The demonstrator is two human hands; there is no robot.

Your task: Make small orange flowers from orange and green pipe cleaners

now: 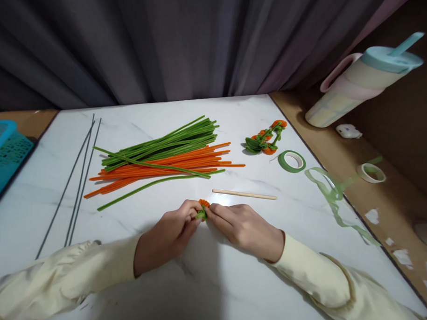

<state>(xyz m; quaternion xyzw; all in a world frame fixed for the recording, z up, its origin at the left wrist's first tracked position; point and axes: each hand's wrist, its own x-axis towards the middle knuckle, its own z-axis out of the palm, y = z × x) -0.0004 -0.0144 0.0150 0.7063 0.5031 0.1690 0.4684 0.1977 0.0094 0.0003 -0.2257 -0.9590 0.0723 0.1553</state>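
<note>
LEFT: left hand (167,234) – fingertips pinched on the orange-and-green pipe-cleaner piece (202,209) | RIGHT: right hand (244,226) – fingertips clamped on the same piece from the other side | POSITION: piece held just above the marble table (202,281) (near edge, centre), close to the wooden stick (244,194) | BEYOND: loose pipe cleaners (164,156), green tape roll (292,161).

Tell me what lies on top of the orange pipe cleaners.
Green pipe cleaners lie stacked along the far side of the orange pipe cleaners, and one green stem crosses over them. How far the orange ones run beneath the green stack is hidden.
</note>
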